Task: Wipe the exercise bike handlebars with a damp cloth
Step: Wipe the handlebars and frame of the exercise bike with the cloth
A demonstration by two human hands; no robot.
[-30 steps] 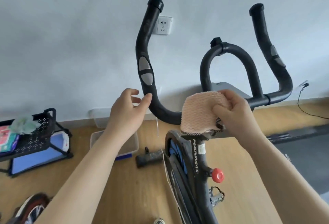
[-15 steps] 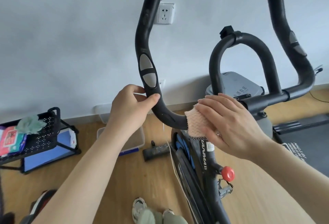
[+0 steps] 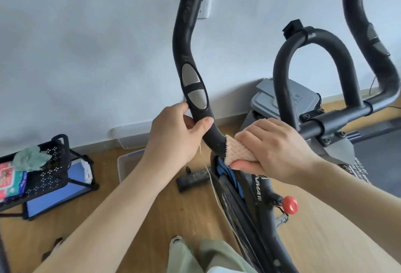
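Pale green trouser legs (image 3: 208,257) and a shoe toe (image 3: 176,239) are nearest, on the wooden floor (image 3: 134,218) straight below the handlebars (image 3: 188,40). A red knob (image 3: 289,205) is on the bike frame, below the handlebars' centre clamp. Right hand (image 3: 275,149) is closed over a pink waffle-weave cloth (image 3: 237,151), fingers on top and thumb beneath, wrapping it round the low bend of the handlebars' left arm, just left of the clamp. One frayed corner of the cloth sticks out along the bar. Left hand (image 3: 173,133) is just up the same arm, near the cloth but apart from it. Its fingers and thumb are curled round the tube right under the lower of two silver pads (image 3: 192,76). On the floor left of the handlebars are a short black bar (image 3: 193,179), a clear plastic tub (image 3: 128,164), and farther left a black perforated rack (image 3: 54,164) carrying a green rag (image 3: 30,158). A grey housing (image 3: 301,99) is behind the handlebars' centre loop. A wall socket (image 3: 206,4) is partly hidden behind the left arm's upper end.
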